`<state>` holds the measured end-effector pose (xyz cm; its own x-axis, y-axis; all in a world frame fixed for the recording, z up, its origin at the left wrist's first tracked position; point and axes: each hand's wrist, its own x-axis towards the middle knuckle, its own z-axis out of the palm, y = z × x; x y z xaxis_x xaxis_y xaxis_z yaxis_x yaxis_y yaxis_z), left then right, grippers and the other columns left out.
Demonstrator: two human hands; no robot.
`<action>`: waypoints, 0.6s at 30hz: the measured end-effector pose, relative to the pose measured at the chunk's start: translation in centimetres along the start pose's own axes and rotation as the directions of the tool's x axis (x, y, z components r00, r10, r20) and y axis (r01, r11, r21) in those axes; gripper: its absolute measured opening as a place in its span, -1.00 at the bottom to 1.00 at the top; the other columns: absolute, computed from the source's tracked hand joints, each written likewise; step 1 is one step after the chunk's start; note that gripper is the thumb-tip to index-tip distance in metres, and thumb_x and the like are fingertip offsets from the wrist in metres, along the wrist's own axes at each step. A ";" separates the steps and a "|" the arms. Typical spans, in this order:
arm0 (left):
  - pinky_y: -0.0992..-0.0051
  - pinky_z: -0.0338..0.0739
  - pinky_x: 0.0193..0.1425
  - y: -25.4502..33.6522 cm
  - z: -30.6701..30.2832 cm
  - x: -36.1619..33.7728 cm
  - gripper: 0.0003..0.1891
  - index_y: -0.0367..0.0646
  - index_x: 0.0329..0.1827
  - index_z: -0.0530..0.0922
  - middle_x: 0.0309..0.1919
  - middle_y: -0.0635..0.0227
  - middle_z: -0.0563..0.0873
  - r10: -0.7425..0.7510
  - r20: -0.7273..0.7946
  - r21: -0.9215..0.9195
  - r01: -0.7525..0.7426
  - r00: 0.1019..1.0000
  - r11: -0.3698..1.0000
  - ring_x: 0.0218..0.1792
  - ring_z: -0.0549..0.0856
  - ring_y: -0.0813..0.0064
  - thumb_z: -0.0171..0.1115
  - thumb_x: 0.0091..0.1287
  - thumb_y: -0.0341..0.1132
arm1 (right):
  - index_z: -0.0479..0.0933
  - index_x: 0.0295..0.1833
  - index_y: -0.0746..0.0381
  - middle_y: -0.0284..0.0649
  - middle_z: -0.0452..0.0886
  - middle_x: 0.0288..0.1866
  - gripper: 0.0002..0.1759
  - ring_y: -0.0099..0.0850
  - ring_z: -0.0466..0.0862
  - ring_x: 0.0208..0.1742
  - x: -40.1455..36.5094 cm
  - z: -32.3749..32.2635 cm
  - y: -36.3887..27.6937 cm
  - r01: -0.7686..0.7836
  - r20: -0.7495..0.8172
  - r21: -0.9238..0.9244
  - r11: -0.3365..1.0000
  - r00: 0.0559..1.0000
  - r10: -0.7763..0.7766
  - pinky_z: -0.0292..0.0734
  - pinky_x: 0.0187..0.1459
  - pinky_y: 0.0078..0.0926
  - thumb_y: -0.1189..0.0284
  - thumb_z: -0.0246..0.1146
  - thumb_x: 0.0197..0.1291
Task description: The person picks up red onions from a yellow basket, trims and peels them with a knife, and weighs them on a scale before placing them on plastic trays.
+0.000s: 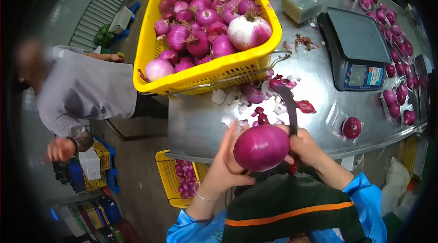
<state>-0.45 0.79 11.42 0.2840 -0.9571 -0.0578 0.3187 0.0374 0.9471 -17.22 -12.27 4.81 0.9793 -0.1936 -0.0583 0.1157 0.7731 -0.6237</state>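
A large peeled-looking red onion rests in my left hand, whose fingers curve around its left side. In my right hand is a knife with a dark curved blade and a reddish handle. The blade points away from me, and my right fingertips are at the onion's right side. Both hands are over the near edge of a metal table. Just beyond them lie onion skins and pale peel scraps.
A yellow basket of red onions stands at the table's left. Right of it are a scale, a clear plastic tub, a wrapped onion and rows of packed onions. Another yellow basket sits below. A person stands left.
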 end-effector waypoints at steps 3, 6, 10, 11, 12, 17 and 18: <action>0.16 0.26 0.43 -1.6 -0.7 -1.4 0.01 -0.19 0.45 0.04 0.35 0.20 0.28 -0.385 0.103 -0.632 0.359 0.917 0.686 0.37 0.32 0.21 0.53 -0.01 -0.26 | 0.45 0.24 0.23 -0.30 0.61 -0.03 -0.45 -0.72 0.47 -0.49 -0.3 3.5 -1.6 0.059 -0.236 -0.628 0.776 0.936 -0.261 0.42 -0.38 -0.71 0.59 0.34 0.07; 0.20 0.29 0.40 -2.8 -0.5 -1.3 0.05 -0.17 0.46 0.02 0.31 0.21 0.32 -0.361 0.047 -0.589 0.318 0.931 0.743 0.34 0.35 0.23 0.56 -0.06 -0.31 | 0.43 0.26 0.19 -0.22 0.56 0.09 -0.44 -0.64 0.54 -0.46 -0.5 3.0 -0.8 0.178 -0.098 -0.847 0.501 0.874 -0.476 0.48 -0.38 -0.65 0.58 0.32 0.09; 0.26 0.26 0.41 -1.4 -0.2 -0.9 0.22 -0.15 0.48 -0.02 0.29 0.22 0.34 -0.313 0.025 -0.422 0.294 0.949 0.857 0.32 0.37 0.28 0.65 -0.26 -0.34 | 0.45 0.24 0.15 -0.28 0.53 -0.09 -0.32 -0.40 0.61 -0.46 -0.7 3.7 -3.5 0.034 0.110 -0.982 -0.187 0.902 -0.417 0.52 -0.49 -0.47 0.60 0.30 -0.14; 0.27 0.26 0.41 -1.2 -0.1 -1.0 0.22 -0.15 0.48 0.00 0.28 0.22 0.34 -0.326 0.008 -0.405 0.301 0.945 0.863 0.31 0.38 0.29 0.66 -0.28 -0.34 | 0.44 0.24 0.13 -0.33 0.51 -0.14 -0.28 -0.38 0.61 -0.46 -0.3 3.7 -3.4 0.031 0.139 -0.967 -0.251 0.894 -0.425 0.51 -0.50 -0.44 0.57 0.29 -0.21; 0.27 0.26 0.41 -1.1 0.0 -1.1 0.22 -0.15 0.48 0.00 0.28 0.22 0.34 -0.327 0.014 -0.401 0.305 0.945 0.864 0.31 0.38 0.29 0.66 -0.28 -0.34 | 0.44 0.24 0.13 -0.33 0.51 -0.14 -0.28 -0.38 0.61 -0.46 0.1 4.2 -3.6 0.026 0.136 -0.968 -0.251 0.892 -0.431 0.51 -0.50 -0.44 0.57 0.29 -0.21; 0.16 0.31 0.40 -1.0 -0.9 -2.4 0.23 -0.11 0.46 0.00 0.28 0.20 0.35 -0.241 -0.002 -0.199 0.236 0.970 0.951 0.31 0.40 0.17 0.63 -0.34 -0.31 | 0.45 0.23 0.12 -0.31 0.51 -0.15 -0.31 -0.42 0.60 -0.46 -0.8 2.9 -3.6 -0.107 -0.001 -0.955 -0.275 0.934 -0.358 0.50 -0.51 -0.48 0.59 0.27 -0.17; 0.15 0.33 0.39 -1.0 -1.1 -2.3 0.23 -0.12 0.46 0.01 0.28 0.20 0.35 -0.146 0.000 -0.155 0.144 0.989 0.977 0.30 0.40 0.16 0.64 -0.36 -0.31 | 0.45 0.23 0.12 -0.31 0.51 -0.15 -0.31 -0.42 0.60 -0.46 -1.3 2.6 -3.5 -0.102 0.006 -0.953 -0.284 0.935 -0.355 0.50 -0.51 -0.48 0.59 0.27 -0.17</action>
<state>-0.45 3.26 10.31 0.2345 -0.9523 -0.1953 0.4926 -0.0567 0.8684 -18.45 -13.17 9.07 0.8753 -0.4521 0.1716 -0.2909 -0.7757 -0.5600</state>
